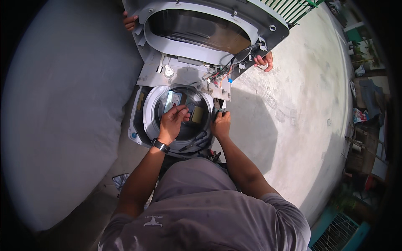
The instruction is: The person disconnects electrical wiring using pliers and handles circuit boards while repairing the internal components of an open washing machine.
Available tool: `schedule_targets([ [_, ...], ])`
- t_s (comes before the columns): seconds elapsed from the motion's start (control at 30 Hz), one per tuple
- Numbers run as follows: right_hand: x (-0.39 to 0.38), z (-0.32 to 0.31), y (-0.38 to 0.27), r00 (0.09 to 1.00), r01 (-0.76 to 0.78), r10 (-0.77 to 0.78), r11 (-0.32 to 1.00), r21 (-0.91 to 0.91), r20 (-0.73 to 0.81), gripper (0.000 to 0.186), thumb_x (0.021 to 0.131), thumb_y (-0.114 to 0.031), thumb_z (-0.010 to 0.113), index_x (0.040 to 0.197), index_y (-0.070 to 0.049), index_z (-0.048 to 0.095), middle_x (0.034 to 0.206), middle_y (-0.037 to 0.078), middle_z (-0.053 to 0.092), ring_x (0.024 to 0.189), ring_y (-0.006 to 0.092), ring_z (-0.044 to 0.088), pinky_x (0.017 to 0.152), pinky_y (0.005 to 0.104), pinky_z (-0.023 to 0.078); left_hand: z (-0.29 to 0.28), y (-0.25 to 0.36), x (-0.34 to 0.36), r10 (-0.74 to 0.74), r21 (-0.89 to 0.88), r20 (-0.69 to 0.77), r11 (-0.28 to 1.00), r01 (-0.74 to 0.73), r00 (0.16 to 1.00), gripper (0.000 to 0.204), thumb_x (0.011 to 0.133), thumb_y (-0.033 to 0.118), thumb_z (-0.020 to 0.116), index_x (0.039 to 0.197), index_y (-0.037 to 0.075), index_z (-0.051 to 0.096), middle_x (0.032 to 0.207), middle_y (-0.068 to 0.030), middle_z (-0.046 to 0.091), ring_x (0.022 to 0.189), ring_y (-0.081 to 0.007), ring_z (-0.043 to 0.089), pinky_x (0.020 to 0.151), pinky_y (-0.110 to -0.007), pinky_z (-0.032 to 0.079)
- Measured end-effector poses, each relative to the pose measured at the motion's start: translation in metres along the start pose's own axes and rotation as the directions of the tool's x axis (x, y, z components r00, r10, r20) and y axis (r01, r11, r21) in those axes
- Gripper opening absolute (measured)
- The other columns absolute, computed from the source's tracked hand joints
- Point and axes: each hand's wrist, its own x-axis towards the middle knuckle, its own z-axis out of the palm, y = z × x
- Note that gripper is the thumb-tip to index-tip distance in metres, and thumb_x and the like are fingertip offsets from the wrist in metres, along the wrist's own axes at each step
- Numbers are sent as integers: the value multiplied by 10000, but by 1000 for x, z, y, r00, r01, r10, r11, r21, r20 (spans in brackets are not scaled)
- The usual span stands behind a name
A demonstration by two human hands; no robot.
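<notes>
A top-loading washing machine's drum, with its pale ring exposed, lies right below the fingers of the left hand. These curl with thumb and fingertips close together; I cannot tell whether they pinch anything small. The fingers of the right hand bend over the machine's right edge, against a dark part, and whether they clamp it I cannot tell. Within the ring, a pale rectangular piece shows just beyond the left fingers, and a tan block lies between the two hands. A black wristwatch sits behind the left fingers. Beyond both hands is a panel with a white round fitting and tangled wires. Farther beyond, another person's hands are at opposite sides of the raised top cover. Concrete floor stretches right of the right fingers.
</notes>
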Motion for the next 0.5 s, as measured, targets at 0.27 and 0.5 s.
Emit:
schedule_targets([
  [0.27,7,-1,-37,995,-95,97,986,-134,10,476,784,-374,789,1100,-74,597,1201,170,515,1165,341,492,926,467,407,-17,-15,12,-49,83,194,996,34,980,318,1051,156,617,1297,-44,622,968,-90,718,856,-121,694,773,-263,578],
  [0.5,18,23,-33,981,-195,183,931,-309,-67,534,783,-456,828,1066,-92,558,1167,122,519,1131,300,508,913,448,413,-33,-16,28,-35,-12,314,999,41,949,267,1061,149,596,1244,-44,594,1031,-116,718,889,-149,703,787,-278,591],
])
